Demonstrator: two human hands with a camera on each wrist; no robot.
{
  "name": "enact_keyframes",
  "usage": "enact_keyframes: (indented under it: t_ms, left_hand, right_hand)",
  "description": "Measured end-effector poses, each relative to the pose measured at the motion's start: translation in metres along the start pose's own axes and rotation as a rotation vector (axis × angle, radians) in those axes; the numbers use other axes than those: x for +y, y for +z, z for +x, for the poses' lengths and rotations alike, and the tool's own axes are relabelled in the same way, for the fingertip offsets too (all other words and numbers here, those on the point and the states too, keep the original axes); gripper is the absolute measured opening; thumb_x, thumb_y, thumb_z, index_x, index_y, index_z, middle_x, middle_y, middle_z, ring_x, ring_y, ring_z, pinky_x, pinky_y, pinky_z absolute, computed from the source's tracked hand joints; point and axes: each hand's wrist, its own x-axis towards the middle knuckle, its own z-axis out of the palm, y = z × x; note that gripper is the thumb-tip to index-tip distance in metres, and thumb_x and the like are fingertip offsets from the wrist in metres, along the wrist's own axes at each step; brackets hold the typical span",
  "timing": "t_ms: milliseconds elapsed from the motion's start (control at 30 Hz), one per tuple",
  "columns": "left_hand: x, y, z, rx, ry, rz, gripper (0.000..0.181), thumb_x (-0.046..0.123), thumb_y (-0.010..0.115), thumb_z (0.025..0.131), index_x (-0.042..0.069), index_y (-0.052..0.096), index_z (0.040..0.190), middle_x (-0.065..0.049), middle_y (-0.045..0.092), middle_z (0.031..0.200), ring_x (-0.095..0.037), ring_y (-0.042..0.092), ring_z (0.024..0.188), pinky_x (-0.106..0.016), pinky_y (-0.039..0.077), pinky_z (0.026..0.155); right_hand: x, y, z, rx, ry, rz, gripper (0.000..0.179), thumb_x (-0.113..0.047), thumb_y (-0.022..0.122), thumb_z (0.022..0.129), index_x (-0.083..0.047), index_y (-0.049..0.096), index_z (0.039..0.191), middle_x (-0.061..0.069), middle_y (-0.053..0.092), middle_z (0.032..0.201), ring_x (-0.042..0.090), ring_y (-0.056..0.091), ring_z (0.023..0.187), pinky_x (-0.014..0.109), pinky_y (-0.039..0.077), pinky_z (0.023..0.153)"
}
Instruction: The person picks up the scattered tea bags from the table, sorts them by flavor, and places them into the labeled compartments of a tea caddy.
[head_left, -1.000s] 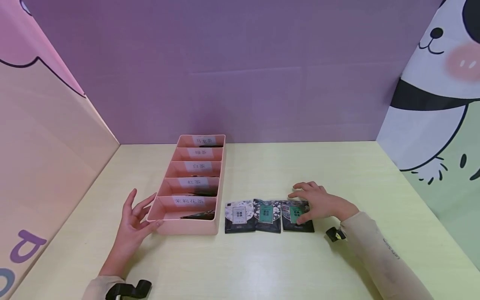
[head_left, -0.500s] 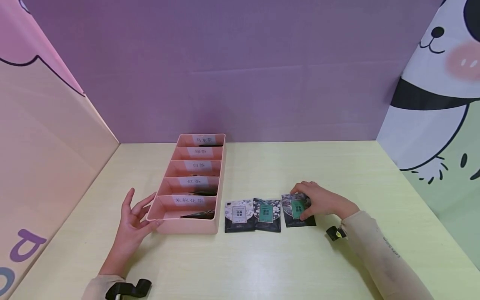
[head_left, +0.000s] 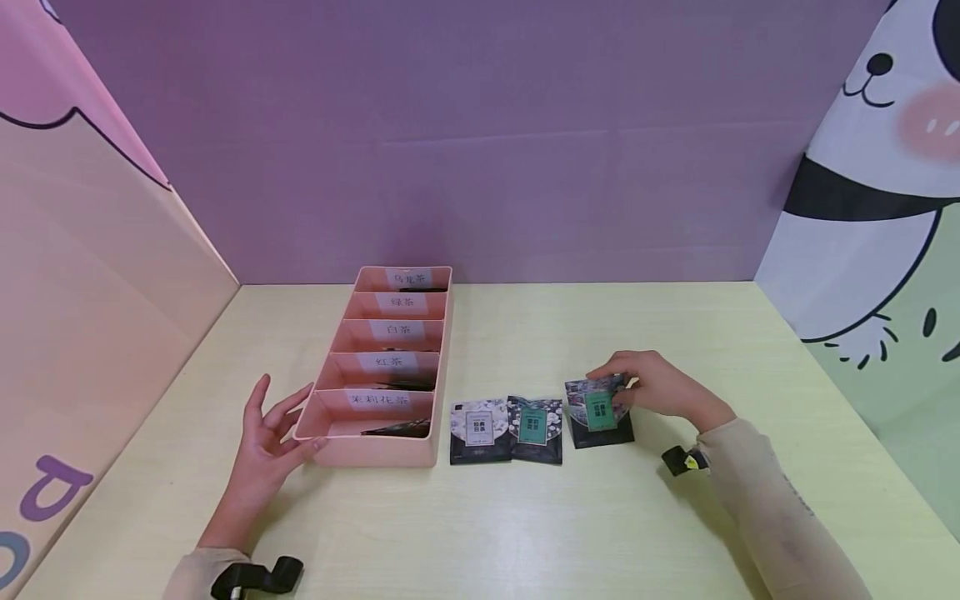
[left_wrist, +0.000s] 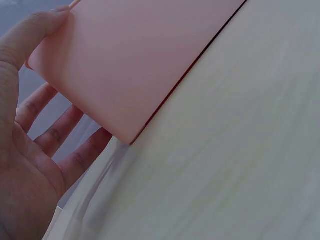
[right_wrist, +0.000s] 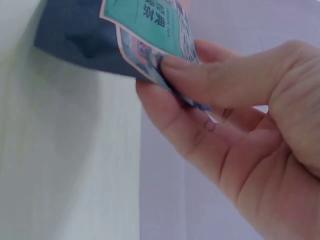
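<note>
A dark tea sachet with a green label [head_left: 600,410] is pinched between the thumb and fingers of my right hand [head_left: 667,385]. Its upper part is lifted and tilted; in the right wrist view the sachet [right_wrist: 145,25] is above the table. Two more sachets lie side by side on the table: one with a white label [head_left: 480,430], one with a green label [head_left: 533,427]. At the near left corner of a pink divided box [head_left: 375,452], my left hand [head_left: 266,446] touches the walls with thumb and fairly straight, spread fingers. Its thumb lies against the front wall.
Labelled compartments run the length of the box, and dark sachets show in several of them, including the nearest [head_left: 397,428]. A purple wall [head_left: 480,150] closes off the back of the table [head_left: 495,533]. Printed panels stand at both sides.
My right hand has taken hold of the rightmost sachet, drawn it slightly away from the other two and raised its upper edge. My left hand stays at the box corner.
</note>
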Motion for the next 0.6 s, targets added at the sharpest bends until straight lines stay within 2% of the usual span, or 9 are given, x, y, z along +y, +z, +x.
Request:
enact_keyframes:
  t_ms: [233, 467, 600]
  left_hand:
    - [-0.0002, 0.0003, 0.0007, 0.003, 0.0, -0.004, 0.105, -0.02, 0.062, 0.086, 0.017, -0.005, 0.158, 0.018, 0.055, 0.135, 0.0, 0.054, 0.118, -0.014, 0.048, 0.091]
    - [-0.0007, 0.0015, 0.0005, 0.005, -0.008, -0.012, 0.105, -0.02, 0.062, 0.086, 0.016, -0.005, 0.158, 0.018, 0.055, 0.136, -0.001, 0.054, 0.117, -0.014, 0.048, 0.09]
    - [0.0009, 0.0012, 0.0002, 0.013, -0.036, 0.039, 0.105, -0.017, 0.063, 0.087, 0.019, -0.006, 0.158, 0.02, 0.054, 0.135, 0.0, 0.052, 0.118, -0.013, 0.047, 0.09]
  right_hand:
    - [0.0015, -0.006, -0.0022, 0.074, 0.003, 0.033, 0.04, 0.019, 0.064, 0.082, 0.006, 0.068, 0.119, 0.01, 0.067, 0.1, 0.018, 0.066, 0.079, 0.028, 0.058, 0.064]
    - [0.0001, -0.0069, -0.0021, 0.101, -0.004, 0.01, 0.04, 0.02, 0.064, 0.081, 0.005, 0.069, 0.117, 0.01, 0.068, 0.099, 0.017, 0.065, 0.079, 0.028, 0.058, 0.065]
    - [-0.003, -0.0059, -0.0012, 0.121, -0.008, -0.004, 0.04, 0.02, 0.063, 0.082, 0.005, 0.069, 0.118, 0.011, 0.068, 0.101, 0.016, 0.065, 0.078, 0.029, 0.058, 0.067]
